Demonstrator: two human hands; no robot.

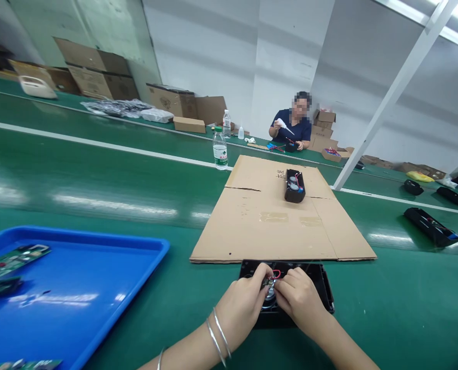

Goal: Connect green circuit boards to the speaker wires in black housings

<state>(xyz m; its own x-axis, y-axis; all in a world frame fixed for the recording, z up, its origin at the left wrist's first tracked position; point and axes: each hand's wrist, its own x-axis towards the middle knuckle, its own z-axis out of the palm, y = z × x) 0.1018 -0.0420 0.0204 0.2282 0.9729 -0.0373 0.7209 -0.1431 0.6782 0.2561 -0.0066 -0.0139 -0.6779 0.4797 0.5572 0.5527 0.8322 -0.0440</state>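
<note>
A black speaker housing lies open on the green table, just below the cardboard sheet. Over its middle, my left hand pinches a small part with a bit of circuit board showing between thumb and fingers. My right hand is closed beside it, fingertips pressed together at a connector or wire end too small to make out. A red wire loops up between the two hands. Below the fingertips, a round silver speaker shows in the housing.
A blue tray with green circuit boards stands at the left. Another speaker housing rests on the cardboard sheet. A bottle stands behind; a person works across the table. More black housings lie right.
</note>
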